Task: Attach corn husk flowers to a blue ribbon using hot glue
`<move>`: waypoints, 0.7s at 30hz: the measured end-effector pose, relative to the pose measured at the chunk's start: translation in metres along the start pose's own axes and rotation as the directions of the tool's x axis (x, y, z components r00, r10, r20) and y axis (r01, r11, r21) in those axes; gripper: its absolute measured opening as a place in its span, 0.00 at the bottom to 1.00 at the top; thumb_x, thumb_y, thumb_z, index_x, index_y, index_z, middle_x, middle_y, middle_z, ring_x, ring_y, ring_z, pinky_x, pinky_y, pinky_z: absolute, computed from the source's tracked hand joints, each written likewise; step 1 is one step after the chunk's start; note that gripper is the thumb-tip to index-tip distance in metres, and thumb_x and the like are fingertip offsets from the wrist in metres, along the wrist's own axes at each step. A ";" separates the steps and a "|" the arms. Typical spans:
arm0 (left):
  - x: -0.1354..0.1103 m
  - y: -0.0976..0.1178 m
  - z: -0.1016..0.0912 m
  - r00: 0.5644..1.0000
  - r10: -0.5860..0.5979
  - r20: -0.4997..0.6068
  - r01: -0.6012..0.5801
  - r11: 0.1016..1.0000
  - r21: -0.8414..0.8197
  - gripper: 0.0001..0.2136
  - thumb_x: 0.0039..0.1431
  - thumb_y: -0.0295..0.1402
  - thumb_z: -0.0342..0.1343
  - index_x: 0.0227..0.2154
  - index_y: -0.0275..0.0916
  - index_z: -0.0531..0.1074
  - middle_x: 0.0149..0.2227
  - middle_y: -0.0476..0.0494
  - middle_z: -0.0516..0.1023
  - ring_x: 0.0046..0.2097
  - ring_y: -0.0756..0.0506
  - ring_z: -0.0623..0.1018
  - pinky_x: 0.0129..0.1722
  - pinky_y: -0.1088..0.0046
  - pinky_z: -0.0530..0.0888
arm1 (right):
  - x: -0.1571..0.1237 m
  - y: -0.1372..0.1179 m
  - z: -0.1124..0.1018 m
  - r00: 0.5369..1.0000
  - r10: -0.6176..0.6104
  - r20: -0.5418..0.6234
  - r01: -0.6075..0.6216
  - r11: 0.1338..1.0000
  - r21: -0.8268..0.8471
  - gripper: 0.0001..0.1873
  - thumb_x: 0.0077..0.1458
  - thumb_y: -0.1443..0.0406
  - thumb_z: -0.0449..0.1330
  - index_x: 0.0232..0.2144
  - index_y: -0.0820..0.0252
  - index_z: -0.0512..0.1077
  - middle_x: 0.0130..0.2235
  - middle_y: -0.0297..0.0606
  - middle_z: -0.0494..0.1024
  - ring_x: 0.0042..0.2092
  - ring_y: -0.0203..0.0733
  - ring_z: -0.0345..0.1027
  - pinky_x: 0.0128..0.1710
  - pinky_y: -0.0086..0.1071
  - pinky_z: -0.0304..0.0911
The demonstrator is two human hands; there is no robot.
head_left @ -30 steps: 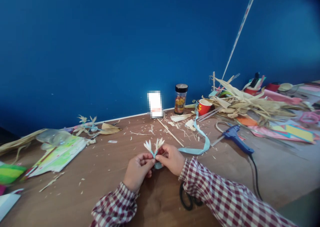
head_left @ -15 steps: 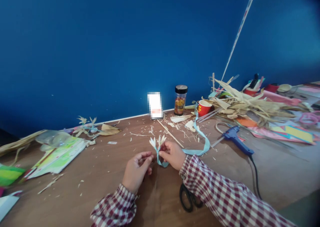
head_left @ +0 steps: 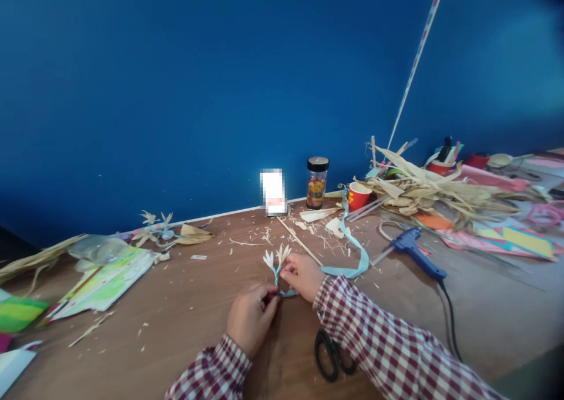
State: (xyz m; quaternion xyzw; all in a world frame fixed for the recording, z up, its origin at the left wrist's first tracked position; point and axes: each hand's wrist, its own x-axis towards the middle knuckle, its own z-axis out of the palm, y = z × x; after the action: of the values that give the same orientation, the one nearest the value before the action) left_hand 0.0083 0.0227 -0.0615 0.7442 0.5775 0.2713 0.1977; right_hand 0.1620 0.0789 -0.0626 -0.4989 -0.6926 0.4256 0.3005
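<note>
Two pale husk flowers [head_left: 269,259] on thin stems wrapped in light blue stand upright between my hands. My left hand [head_left: 251,316] is closed, its thumb and finger pinched at the bottom of the blue-wrapped stem. Close to the right flower, my right hand [head_left: 302,275] is closed in a pinch on the upper stem; its fingertips are partly hidden. Light blue ribbon [head_left: 360,264] runs from the base of the stem, behind my right hand, and curls up toward a red paper cup [head_left: 359,197]. Under my right sleeve lie black-handled scissors [head_left: 326,358], partly covered.
A blue glue gun [head_left: 418,253] with its cord lies on the right, before a heap of dried corn husks [head_left: 423,182]. A lidded jar [head_left: 317,182] stands by the wall. Finished-looking husk flowers [head_left: 152,219] and green printed paper [head_left: 110,282] are at left. Husk scraps litter the brown table [head_left: 185,335].
My left hand has moved right and down, from beside the stem to a pinch at its bottom. My right hand stays by the flowers. The view has tilted slightly upward.
</note>
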 end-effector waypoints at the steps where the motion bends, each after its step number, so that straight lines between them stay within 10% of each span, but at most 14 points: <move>1: 0.000 0.000 0.000 1.000 -0.006 -0.005 0.006 1.000 -0.004 0.10 0.52 0.34 0.48 0.33 0.40 0.74 0.28 0.45 0.76 0.29 0.46 0.73 0.28 0.73 0.65 | -0.002 -0.002 -0.001 1.000 0.015 0.002 -0.015 1.000 0.004 0.06 0.48 0.69 0.53 0.31 0.62 0.67 0.26 0.34 0.72 0.20 0.31 0.64 0.17 0.24 0.58; 10: 0.000 -0.005 -0.002 0.992 -0.086 -0.088 0.070 0.982 -0.173 0.11 0.53 0.36 0.49 0.32 0.39 0.75 0.33 0.43 0.78 0.36 0.44 0.75 0.37 0.70 0.69 | -0.011 -0.005 -0.017 0.994 0.079 -0.075 -0.075 0.996 0.055 0.17 0.51 0.66 0.52 0.45 0.59 0.63 0.35 0.38 0.73 0.21 0.32 0.66 0.14 0.23 0.58; 21: 0.007 -0.006 -0.008 0.977 -0.188 -0.103 0.180 0.981 -0.077 0.14 0.51 0.39 0.48 0.33 0.38 0.75 0.32 0.43 0.79 0.33 0.45 0.76 0.34 0.70 0.70 | -0.035 -0.018 -0.032 0.956 -0.290 -0.036 0.256 0.892 -0.371 0.07 0.49 0.65 0.55 0.32 0.56 0.72 0.32 0.34 0.73 0.32 0.35 0.65 0.33 0.29 0.58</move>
State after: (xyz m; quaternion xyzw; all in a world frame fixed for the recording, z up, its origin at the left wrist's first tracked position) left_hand 0.0002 0.0305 -0.0577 0.6643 0.6445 0.3117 0.2149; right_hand 0.1922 0.0524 -0.0320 -0.4621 -0.8080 0.2209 0.2912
